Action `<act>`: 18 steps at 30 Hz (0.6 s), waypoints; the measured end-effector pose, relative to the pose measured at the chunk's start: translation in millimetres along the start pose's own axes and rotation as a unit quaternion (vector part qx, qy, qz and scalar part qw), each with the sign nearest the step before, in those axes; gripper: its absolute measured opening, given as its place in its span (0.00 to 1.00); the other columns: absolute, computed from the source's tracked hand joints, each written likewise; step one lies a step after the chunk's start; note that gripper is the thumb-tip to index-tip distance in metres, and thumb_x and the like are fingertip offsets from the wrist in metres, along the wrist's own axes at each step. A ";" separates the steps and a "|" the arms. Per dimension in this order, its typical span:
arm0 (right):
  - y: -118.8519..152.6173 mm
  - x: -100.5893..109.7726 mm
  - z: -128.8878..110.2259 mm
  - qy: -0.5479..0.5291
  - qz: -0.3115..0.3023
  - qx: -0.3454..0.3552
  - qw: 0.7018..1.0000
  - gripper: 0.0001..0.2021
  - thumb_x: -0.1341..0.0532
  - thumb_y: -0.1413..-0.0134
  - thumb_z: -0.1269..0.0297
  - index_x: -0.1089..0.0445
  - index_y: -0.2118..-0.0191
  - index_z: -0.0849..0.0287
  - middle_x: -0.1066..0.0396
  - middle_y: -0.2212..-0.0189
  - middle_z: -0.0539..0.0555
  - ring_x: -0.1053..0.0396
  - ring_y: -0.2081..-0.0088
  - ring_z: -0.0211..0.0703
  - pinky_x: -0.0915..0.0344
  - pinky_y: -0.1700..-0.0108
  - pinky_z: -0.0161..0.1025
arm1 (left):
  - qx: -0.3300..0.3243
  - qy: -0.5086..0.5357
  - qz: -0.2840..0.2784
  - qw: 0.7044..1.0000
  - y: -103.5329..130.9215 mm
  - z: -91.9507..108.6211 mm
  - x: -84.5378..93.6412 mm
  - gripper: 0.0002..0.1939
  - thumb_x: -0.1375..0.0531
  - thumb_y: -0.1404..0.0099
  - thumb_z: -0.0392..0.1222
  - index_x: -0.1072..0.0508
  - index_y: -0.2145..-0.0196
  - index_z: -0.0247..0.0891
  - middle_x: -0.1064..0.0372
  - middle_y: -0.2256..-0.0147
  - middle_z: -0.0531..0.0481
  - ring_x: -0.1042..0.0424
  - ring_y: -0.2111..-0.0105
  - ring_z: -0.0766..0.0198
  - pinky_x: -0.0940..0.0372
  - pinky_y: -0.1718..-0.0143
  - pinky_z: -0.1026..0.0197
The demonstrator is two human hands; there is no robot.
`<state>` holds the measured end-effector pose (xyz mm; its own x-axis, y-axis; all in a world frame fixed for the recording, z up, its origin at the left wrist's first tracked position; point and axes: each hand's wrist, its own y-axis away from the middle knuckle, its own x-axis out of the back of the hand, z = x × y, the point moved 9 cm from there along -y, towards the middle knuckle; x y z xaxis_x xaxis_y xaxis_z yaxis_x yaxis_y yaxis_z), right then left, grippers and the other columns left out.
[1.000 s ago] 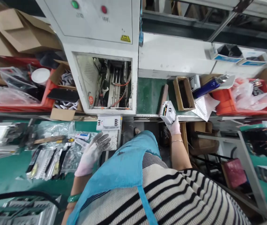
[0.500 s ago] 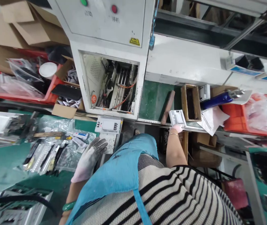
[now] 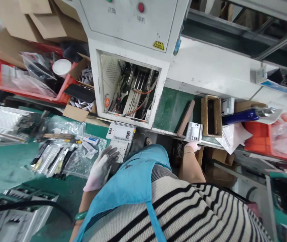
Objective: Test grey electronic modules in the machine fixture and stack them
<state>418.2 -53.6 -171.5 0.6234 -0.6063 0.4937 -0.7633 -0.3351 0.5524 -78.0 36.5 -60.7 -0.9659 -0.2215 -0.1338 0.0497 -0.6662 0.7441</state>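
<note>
My left hand (image 3: 104, 164), in a pale glove, lies with its fingers stretched out and holds nothing. Its fingertips rest by the white metal plate (image 3: 118, 150) below the machine opening. Just beyond sits a white electrical module (image 3: 120, 132) with black terminals on its right side. My right hand (image 3: 193, 146), also gloved, is at the bench edge on the right. It grips the near end of a second white electrical module (image 3: 194, 131); its fingers are partly hidden. A reddish-brown bar (image 3: 186, 118) lies just left of this module.
The machine cabinet (image 3: 130, 25) stands ahead, with a wrench (image 3: 124, 95) inside its opening. A wooden box (image 3: 218, 117) and a blue-handled tool (image 3: 240, 117) are at right. Bagged parts (image 3: 54, 158) and an orange crate (image 3: 68, 82) are at left. A black cable (image 3: 32, 204) crosses the lower left.
The view has shifted, so the scene sits further right. The module at my right hand has turned slightly clockwise. My left hand stays spread near the plate.
</note>
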 end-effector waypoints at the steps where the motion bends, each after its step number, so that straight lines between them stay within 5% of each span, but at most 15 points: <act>1: 6.2 3.8 -5.1 0.007 0.034 0.015 0.999 0.16 0.46 0.33 0.53 0.31 0.48 0.56 0.32 0.46 0.59 0.32 0.47 0.48 0.33 0.46 0.51 | 0.000 0.005 0.002 1.000 0.5 -1.5 -0.3 0.27 0.30 0.48 0.47 0.28 0.51 0.42 0.24 0.53 0.45 0.25 0.54 0.55 0.29 0.55 0.58; 4: 30.3 -6.5 -30.3 0.017 0.093 0.070 0.993 0.18 0.51 0.33 0.53 0.28 0.55 0.54 0.28 0.49 0.59 0.33 0.45 0.48 0.37 0.42 0.46 | 0.009 0.013 -0.001 1.000 0.4 -6.0 1.0 0.25 0.30 0.48 0.45 0.28 0.52 0.39 0.24 0.55 0.43 0.24 0.55 0.53 0.29 0.57 0.56; 7: 79.7 -76.7 -84.6 0.098 -0.033 0.257 0.961 0.15 0.45 0.40 0.53 0.26 0.61 0.58 0.25 0.57 0.60 0.31 0.49 0.51 0.38 0.42 0.48 | 0.012 0.021 -0.016 1.000 -2.6 -7.2 8.2 0.23 0.30 0.48 0.44 0.28 0.55 0.37 0.24 0.57 0.42 0.24 0.58 0.55 0.29 0.60 0.58; 9: 144.0 -146.4 -116.3 0.196 -0.175 0.432 0.863 0.16 0.42 0.42 0.53 0.25 0.60 0.60 0.25 0.56 0.61 0.31 0.48 0.53 0.40 0.40 0.49 | 0.003 0.031 -0.029 0.999 -4.2 -5.6 15.9 0.22 0.30 0.49 0.44 0.28 0.56 0.37 0.24 0.58 0.43 0.24 0.60 0.57 0.29 0.61 0.59; 11: 206.1 -203.9 -126.5 0.294 -0.243 0.536 0.753 0.22 0.38 0.45 0.50 0.28 0.50 0.61 0.29 0.48 0.63 0.36 0.42 0.55 0.45 0.37 0.50 | -0.006 0.043 -0.034 0.998 -4.1 -4.8 25.8 0.22 0.30 0.49 0.44 0.28 0.57 0.37 0.24 0.59 0.44 0.24 0.61 0.58 0.30 0.62 0.60; 14: 254.6 -266.3 -123.1 0.461 -0.236 0.559 0.647 0.40 0.33 0.52 0.46 0.38 0.37 0.64 0.44 0.35 0.69 0.49 0.34 0.65 0.59 0.33 0.60 | -0.008 0.060 -0.028 0.998 -0.9 -8.9 42.0 0.22 0.29 0.50 0.44 0.27 0.58 0.37 0.25 0.62 0.45 0.24 0.63 0.60 0.30 0.64 0.62; 18: 264.0 -310.2 -111.0 0.623 -0.209 0.506 0.558 0.50 0.35 0.53 0.40 0.50 0.30 0.60 0.59 0.30 0.70 0.58 0.32 0.74 0.73 0.36 0.72 | -0.025 0.076 -0.046 0.996 -0.1 -15.8 58.6 0.22 0.30 0.48 0.46 0.27 0.57 0.37 0.26 0.64 0.46 0.25 0.65 0.61 0.30 0.64 0.60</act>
<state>42.1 126.0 -104.2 -0.0645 0.4392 0.8961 0.1826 -0.8776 0.4433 -130.6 12.3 -79.0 -0.9173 -0.2617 -0.3001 -0.0200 -0.7225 0.6911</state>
